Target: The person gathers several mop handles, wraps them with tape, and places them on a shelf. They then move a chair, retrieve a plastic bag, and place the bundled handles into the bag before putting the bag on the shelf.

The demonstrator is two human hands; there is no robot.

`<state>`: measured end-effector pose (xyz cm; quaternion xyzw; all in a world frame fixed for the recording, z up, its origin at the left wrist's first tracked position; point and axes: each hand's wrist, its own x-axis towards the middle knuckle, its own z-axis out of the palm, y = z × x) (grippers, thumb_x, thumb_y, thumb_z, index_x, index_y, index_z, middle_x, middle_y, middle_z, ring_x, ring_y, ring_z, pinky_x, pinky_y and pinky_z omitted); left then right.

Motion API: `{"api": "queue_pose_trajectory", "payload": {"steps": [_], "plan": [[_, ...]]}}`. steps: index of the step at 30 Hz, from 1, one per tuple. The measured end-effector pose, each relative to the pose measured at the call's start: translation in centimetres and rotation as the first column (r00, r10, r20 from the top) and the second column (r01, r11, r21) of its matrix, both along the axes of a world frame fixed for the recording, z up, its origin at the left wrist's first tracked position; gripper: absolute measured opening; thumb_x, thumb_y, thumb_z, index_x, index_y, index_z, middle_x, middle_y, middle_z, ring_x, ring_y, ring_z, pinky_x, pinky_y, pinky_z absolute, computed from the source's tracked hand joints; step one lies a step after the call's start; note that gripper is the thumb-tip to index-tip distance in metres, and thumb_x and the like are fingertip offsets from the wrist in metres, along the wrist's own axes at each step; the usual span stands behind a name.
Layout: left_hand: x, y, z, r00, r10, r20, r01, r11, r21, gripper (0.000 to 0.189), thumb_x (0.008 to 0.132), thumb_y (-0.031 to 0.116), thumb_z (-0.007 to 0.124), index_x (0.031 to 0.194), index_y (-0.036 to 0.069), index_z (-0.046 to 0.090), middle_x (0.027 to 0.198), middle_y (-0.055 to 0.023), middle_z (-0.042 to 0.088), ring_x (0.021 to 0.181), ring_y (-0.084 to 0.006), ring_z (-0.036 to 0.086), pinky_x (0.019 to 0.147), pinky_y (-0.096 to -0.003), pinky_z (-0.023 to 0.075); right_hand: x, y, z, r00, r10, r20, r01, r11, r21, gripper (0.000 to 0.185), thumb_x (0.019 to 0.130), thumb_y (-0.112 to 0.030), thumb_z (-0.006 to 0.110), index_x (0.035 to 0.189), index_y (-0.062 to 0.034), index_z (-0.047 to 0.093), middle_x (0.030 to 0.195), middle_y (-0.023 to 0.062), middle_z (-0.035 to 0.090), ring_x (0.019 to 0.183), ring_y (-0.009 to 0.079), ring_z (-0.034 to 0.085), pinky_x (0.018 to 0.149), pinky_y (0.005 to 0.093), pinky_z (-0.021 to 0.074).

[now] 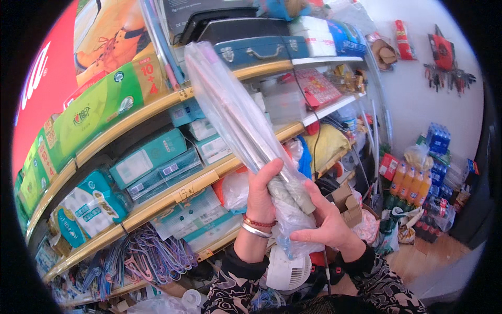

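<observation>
A long bundle of rolls or rods in a clear plastic sleeve (239,114) slants across the middle of the view, its far end up at the shelves. My left hand (262,192), with a red bead bracelet and a silver bangle at the wrist, grips the bundle near its lower end. At that lower end, the fingers and thumb of my right hand (329,225) hold the bunched plastic. Greyish roll ends show through the film between both hands. What exactly the sleeve contains cannot be told.
Shelves carry tissue packs (149,157), toilet rolls (90,208) and a blue metal case (259,49). Below hang many plastic clothes hangers (137,259). A white fan (288,271) stands beneath my hands. Bottled drinks (410,182) are stacked on the floor at right.
</observation>
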<state>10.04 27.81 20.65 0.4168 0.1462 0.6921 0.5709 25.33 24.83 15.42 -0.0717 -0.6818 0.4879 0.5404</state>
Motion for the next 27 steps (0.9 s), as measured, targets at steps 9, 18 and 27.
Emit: {"api": "queue_pose_trajectory", "payload": {"steps": [9, 18, 27], "plan": [[-2.7, 3.3, 5.6, 0.997, 0.077, -0.022, -0.076, 0.997, 0.035, 0.031, 0.083, 0.029, 0.066, 0.1, 0.004, 0.059, 0.083, -0.0103, 0.065, 0.072, -0.0227, 0.064, 0.068, -0.0346, 0.0538, -4.0, 3.2, 5.3, 0.995, -0.079, -0.064, 0.088, 0.984, 0.154, 0.095, 0.065, -0.006, 0.079, 0.145, -0.0055, 0.028, 0.143, 0.0118, 0.039, 0.128, 0.0191, 0.04, 0.103, 0.0324, 0.035], [-5.7, 7.7, 13.1, 0.974, 0.207, -0.087, -0.178, 0.948, 0.263, 0.092, 0.078, 0.029, 0.073, 0.145, 0.012, 0.011, 0.131, -0.0129, 0.042, 0.113, -0.0262, 0.049, 0.093, -0.0381, 0.0449, -4.2, 7.0, 15.7, 0.992, 0.127, 0.013, -0.128, 0.991, 0.036, 0.067, 0.066, 0.009, 0.072, 0.126, -0.0099, 0.049, 0.115, 0.0089, 0.056, 0.102, 0.0185, 0.058, 0.087, 0.0307, 0.0488], [-8.1, 8.2, 18.1, 0.921, 0.175, -0.349, -0.043, 0.934, 0.353, 0.1, 0.09, 0.054, 0.05, 0.141, 0.025, -0.03, 0.144, -0.0181, 0.028, 0.119, -0.0343, 0.046, 0.091, -0.0542, 0.0407, -6.6, 11.4, 23.7, 0.968, 0.207, -0.144, -0.216, 0.975, -0.05, 0.052, 0.078, 0.0, 0.064, 0.126, -0.0118, 0.046, 0.109, 0.0141, 0.057, 0.091, 0.0227, 0.063, 0.071, 0.034, 0.0554]]}}
